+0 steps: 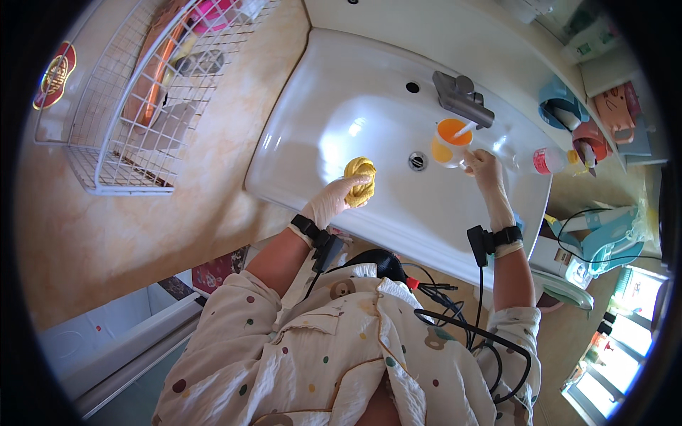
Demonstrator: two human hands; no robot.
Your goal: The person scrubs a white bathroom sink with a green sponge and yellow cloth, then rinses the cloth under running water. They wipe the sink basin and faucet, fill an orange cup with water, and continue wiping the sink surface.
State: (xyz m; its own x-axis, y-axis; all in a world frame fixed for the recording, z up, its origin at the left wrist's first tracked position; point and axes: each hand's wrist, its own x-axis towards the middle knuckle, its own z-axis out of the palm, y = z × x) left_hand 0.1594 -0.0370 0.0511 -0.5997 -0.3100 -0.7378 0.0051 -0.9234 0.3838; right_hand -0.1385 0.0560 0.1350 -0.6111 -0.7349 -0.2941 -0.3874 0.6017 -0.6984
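My gloved left hand [331,201] grips a folded yellow cloth [360,183] above the left part of a white washbasin [298,101]. In my gloved right hand [484,168] is the handle of a white mug [453,155] with an orange inside and a yellow patch. The mug is tilted beneath the grey faucet [463,98], and a stream of water runs from the spout into it. Left of the mug lies the metal drain [417,161]. Both wrists wear black straps with small devices and cables.
A white wire basket [133,106] hangs on the left wall. At the basin's right edge are a bottle with a red label [549,161], a blue cup [559,104] and a red cup [590,141]. A black cable [479,330] hangs by my right arm.
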